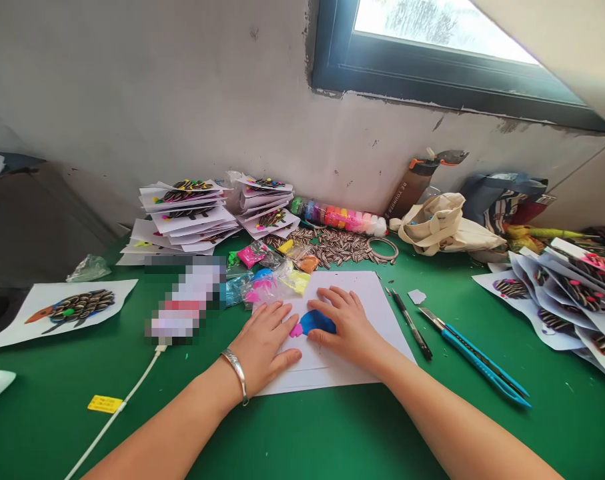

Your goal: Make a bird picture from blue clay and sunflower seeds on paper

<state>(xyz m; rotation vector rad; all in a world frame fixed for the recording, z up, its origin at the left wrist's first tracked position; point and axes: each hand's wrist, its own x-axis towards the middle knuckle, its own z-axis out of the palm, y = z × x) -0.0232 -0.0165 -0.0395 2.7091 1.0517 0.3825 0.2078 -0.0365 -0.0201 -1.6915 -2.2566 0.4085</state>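
Note:
A white sheet of paper [362, 300] lies on the green table [302, 433] in front of me. On it sits a flat blue clay shape [316, 321] with a small pink piece [295, 330] at its left end. My left hand [262, 347], with a silver bracelet on the wrist, rests flat on the paper's left side, fingers stretched toward the clay. My right hand [347, 323] lies flat over the right side of the blue clay, its fingers spread and pressing on it.
Small bags of coloured clay [262, 277] and a pile of sunflower seeds [342, 245] lie behind the paper. Stacks of finished seed pictures [187, 213] stand at back left and at right [567, 293]. A black pen [409, 325] and blue utility knife [477, 360] lie to the right.

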